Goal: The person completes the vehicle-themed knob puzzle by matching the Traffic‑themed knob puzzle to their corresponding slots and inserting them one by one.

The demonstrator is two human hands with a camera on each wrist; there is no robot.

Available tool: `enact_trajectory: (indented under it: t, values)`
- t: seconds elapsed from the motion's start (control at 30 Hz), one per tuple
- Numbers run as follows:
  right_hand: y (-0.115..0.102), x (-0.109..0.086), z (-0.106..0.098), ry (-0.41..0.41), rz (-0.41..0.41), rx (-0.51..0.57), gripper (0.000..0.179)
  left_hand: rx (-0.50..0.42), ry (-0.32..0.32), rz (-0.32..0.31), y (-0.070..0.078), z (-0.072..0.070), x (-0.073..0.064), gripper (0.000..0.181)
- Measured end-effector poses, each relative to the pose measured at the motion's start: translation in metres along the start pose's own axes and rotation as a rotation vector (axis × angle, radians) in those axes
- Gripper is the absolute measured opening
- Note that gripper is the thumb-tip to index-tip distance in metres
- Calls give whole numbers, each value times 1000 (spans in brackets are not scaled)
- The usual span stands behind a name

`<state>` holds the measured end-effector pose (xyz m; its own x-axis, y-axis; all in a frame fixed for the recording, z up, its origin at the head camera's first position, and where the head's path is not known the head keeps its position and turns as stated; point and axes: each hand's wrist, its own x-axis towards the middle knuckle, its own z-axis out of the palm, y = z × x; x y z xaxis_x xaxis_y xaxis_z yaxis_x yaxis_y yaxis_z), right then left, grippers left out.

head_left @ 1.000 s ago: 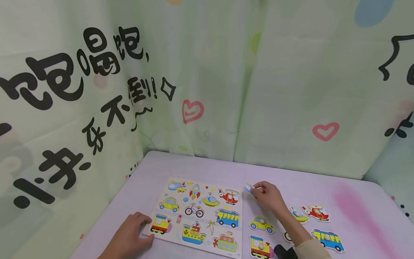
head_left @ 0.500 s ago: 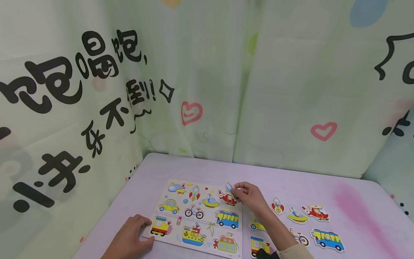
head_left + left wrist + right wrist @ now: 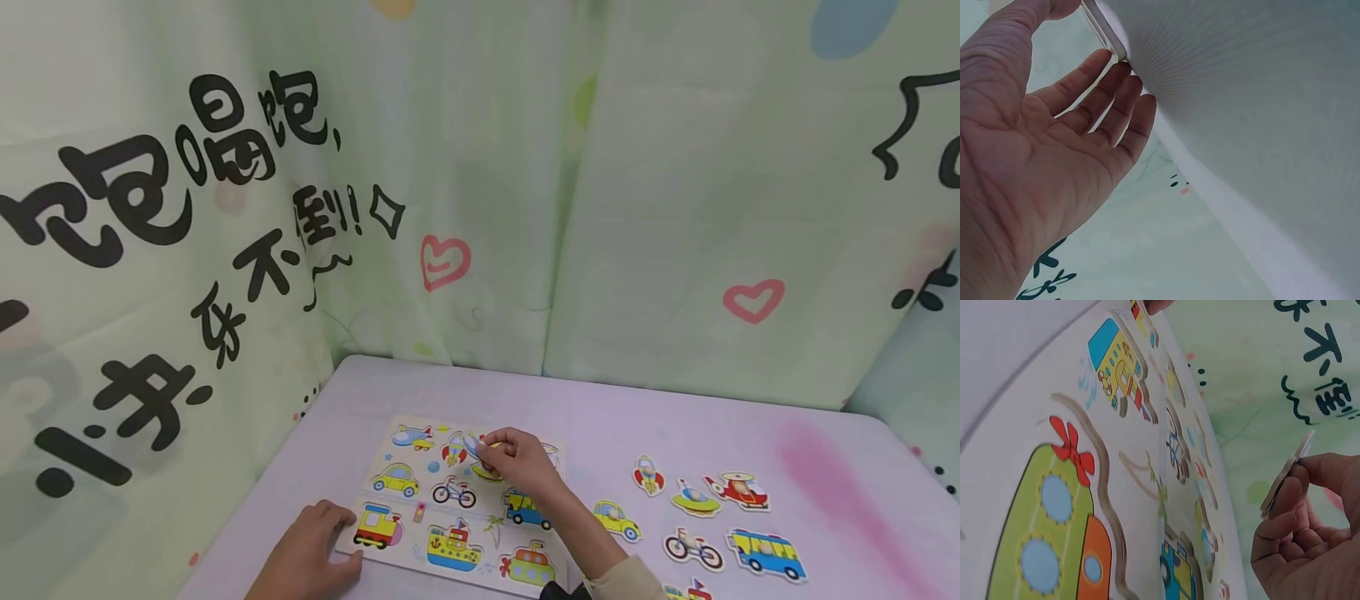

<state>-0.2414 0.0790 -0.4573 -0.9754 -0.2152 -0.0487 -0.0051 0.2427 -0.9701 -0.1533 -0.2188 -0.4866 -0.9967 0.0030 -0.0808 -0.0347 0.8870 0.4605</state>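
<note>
A pale puzzle board point(image 3: 403, 560) printed with vehicles lies on the table. My left hand point(image 3: 309, 550) holds its near left corner between thumb and fingertips; in the left wrist view these fingertips point(image 3: 1121, 70) meet the board's edge. Over the upper middle of the board, my right hand point(image 3: 521, 462) pinches a flat puzzle piece point(image 3: 471, 445) whose visible part is blue and white. The right wrist view shows that piece point(image 3: 1285, 478) edge-on, raised above the board. It overlaps the board's rocket and flying saucer pictures, and the fingers hide part of it.
Loose puzzle pieces lie right of the board: a rocket point(image 3: 648, 477), flying saucer point(image 3: 696, 502), helicopter point(image 3: 738, 492), car point(image 3: 617, 523), bicycle point(image 3: 693, 552) and bus point(image 3: 767, 557). A ship piece point(image 3: 688, 592) is cut by the frame's bottom. Printed curtains point(image 3: 637, 250) stand behind the table.
My right hand has carried the puzzle piece left, from beyond the board's right edge, past the helicopter picture, to the upper middle. My left hand stays at the corner.
</note>
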Motion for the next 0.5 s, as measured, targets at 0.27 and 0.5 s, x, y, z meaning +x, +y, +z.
enact_trajectory:
  t: [0.27,0.5]
  values:
    - [-2,9,25,-25,-3,-8,23,15,-7,-7,1,0,0,45]
    - [0,20,41,-37,2,-57,22,33,5,4,2,0,-1,44]
